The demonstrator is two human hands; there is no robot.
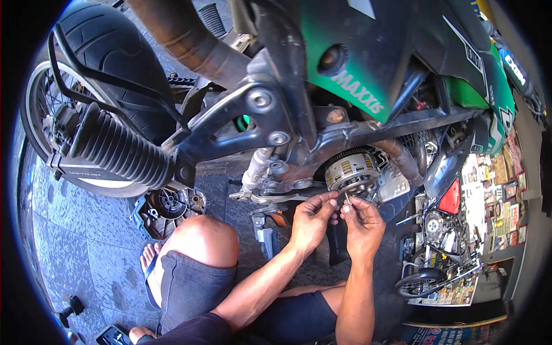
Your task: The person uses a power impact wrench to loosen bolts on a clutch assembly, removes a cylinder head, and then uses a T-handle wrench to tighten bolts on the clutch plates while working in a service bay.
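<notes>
My left hand is closed in a pinch just below the exposed clutch of a motorcycle. What lies between its fingertips, if anything, is too small to make out. Close beside it, my right hand pinches a thin, silvery, pin-like metal piece that points up toward the clutch. The fingertips of both hands are nearly together. The clutch is a round metal drum with slots around its side, and its lower face is partly hidden behind my fingers.
The black and green motorcycle fairing hangs over the work. A ribbed rubber footpeg and the rear tyre are at left. A removed engine cover lies on the floor beside my knee. Another motorcycle stands at right.
</notes>
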